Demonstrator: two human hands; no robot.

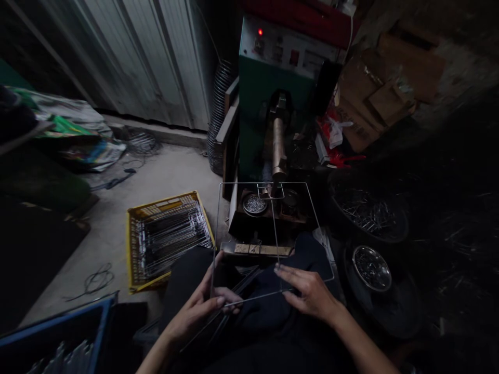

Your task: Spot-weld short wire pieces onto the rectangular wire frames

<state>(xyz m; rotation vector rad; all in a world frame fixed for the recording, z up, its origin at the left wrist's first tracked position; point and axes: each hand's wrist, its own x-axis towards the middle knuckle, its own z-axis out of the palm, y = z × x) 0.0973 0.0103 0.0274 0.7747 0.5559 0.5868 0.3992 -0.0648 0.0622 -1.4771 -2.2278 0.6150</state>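
A thin metal wire frame (275,228), roughly rectangular with a middle bar and a small rectangle at its far side, is held above my lap. My left hand (206,296) grips its near left corner, the thumb and fingers closed around the wire. On the near part of the middle bar, my right hand (307,291) pinches the wire between thumb and fingers. The frame's far side lies at the copper-coloured electrode arm (279,145) of a green machine (253,88); whether they touch, I cannot tell. A round dish of small metal pieces (254,204) sits below the arm.
On the floor at left stands a yellow crate (171,205) of wire parts. A blue bin (102,332) is at lower left. To the right are a bowl of small metal pieces (371,268), a dark basin with wire pieces (370,213), and cardboard (362,104) behind.
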